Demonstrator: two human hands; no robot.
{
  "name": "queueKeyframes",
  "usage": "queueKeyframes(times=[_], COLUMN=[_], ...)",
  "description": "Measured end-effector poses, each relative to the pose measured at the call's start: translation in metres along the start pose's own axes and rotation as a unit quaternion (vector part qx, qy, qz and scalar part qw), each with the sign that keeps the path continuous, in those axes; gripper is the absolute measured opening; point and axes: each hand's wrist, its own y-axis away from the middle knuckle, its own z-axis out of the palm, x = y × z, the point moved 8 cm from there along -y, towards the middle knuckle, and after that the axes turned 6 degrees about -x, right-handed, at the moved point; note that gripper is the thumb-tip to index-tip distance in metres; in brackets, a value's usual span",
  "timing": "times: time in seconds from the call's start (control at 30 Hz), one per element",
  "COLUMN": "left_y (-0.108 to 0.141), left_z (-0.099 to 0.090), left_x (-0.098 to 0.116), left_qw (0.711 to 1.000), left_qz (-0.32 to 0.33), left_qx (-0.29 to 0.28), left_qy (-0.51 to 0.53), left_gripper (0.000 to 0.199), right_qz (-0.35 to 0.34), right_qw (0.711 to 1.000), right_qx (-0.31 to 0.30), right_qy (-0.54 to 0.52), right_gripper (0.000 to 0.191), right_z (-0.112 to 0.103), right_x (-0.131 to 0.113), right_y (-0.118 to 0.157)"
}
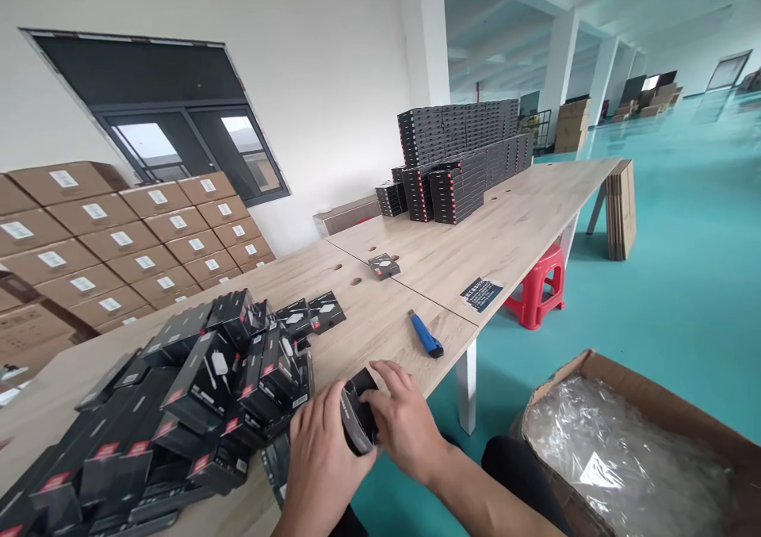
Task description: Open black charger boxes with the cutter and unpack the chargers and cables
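A small black product box (pixel 357 422) is held in front of me near the table's front edge, with a dark opening facing up. My left hand (pixel 326 450) is wrapped round its left side. On its right side is my right hand (pixel 399 418), with fingers at the opening; what lies inside is hidden. Just left of my hands is a loose heap of black boxes (pixel 202 370) with red corners and a picture of a white adapter. A blue utility knife (pixel 425 335) lies on the table beyond my right hand.
Neat stacks of black boxes (pixel 457 192) stand farther along the table (pixel 535 196). One box (pixel 384 266) and a dark printed card (pixel 480 293) lie nearer. At right, a carton of clear plastic film (pixel 618 450) and a red stool (pixel 538 287) stand on the floor. Brown cartons (pixel 143 239) line the wall.
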Motion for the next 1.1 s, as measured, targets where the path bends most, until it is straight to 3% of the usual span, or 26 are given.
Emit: queueKeyframes(times=[0.1,0.2,0.27,0.4,0.53,0.7,0.77,0.93,1.1], left_y=[-0.002,0.001,0.006,0.026,0.042,0.047,0.049,0.052,0.055], left_z=[-0.005,-0.002,0.004,0.017,0.026,0.030,0.032,0.035,0.034], left_x=[-0.001,-0.015,-0.035,-0.073,-0.082,-0.078,-0.075,-0.073,-0.068], left_qw=[0.999,0.999,0.996,0.966,0.941,0.943,0.944,0.943,0.950], left_qz=[-0.003,-0.025,-0.075,-0.176,-0.195,-0.188,-0.181,-0.180,-0.163], left_qx=[0.039,0.014,-0.044,-0.190,-0.277,-0.268,-0.269,-0.266,-0.247], left_qy=[-0.026,-0.028,-0.017,0.008,0.029,0.053,0.062,0.083,0.102], left_gripper=[0.060,0.064,0.073,0.083,0.082,0.077,0.078,0.077,0.071], right_qz=[0.085,0.148,0.178,0.206,0.200,0.133,0.099,0.028,0.003], right_qw=[0.991,0.961,0.951,0.961,0.974,0.985,0.983,0.961,0.943], right_qx=[-0.053,-0.069,-0.047,-0.023,-0.064,-0.107,-0.146,-0.255,-0.294], right_qy=[-0.092,-0.221,-0.247,-0.185,-0.084,0.030,0.058,0.105,0.157], right_gripper=[0.032,0.025,0.031,0.038,0.026,0.032,0.027,0.016,0.012], right_z=[0.019,0.031,0.027,0.008,0.003,0.005,0.010,0.034,0.051], right_x=[0.006,0.019,0.035,0.069,0.084,0.062,0.049,0.023,0.008], right_y=[-0.004,-0.014,-0.025,-0.049,-0.061,-0.061,-0.062,-0.066,-0.068])
